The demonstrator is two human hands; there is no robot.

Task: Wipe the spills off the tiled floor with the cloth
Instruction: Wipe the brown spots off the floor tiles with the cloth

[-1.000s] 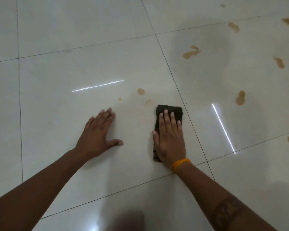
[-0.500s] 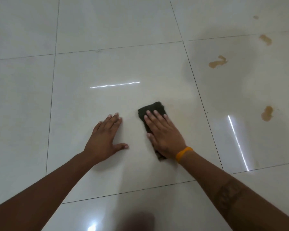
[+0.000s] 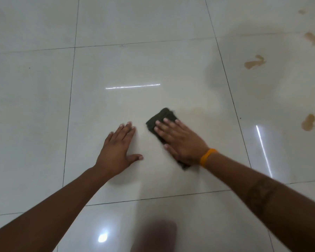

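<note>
A folded dark green cloth [image 3: 161, 118] lies on the glossy white tiled floor [image 3: 116, 66], angled toward the upper right. My right hand [image 3: 178, 140], with an orange band at the wrist, presses flat on it with straight fingers. My left hand [image 3: 118, 148] rests flat on the bare tile to the left of the cloth, thumb spread. Brown spills stay on the tile to the right: one blotch [image 3: 255, 63], another [image 3: 308, 122] lower down, and one [image 3: 312, 38] farther back. A faint smear [image 3: 196, 110] shows just right of the cloth.
Dark grout lines cross the floor. Bright light reflections streak the tiles ahead of my hands and at the right. A blurred dark shape [image 3: 153, 235] sits at the bottom edge.
My right hand slid the cloth to the upper left and turned it over the small spots near it; those spots are gone, leaving a faint smear. The view shifted left.
</note>
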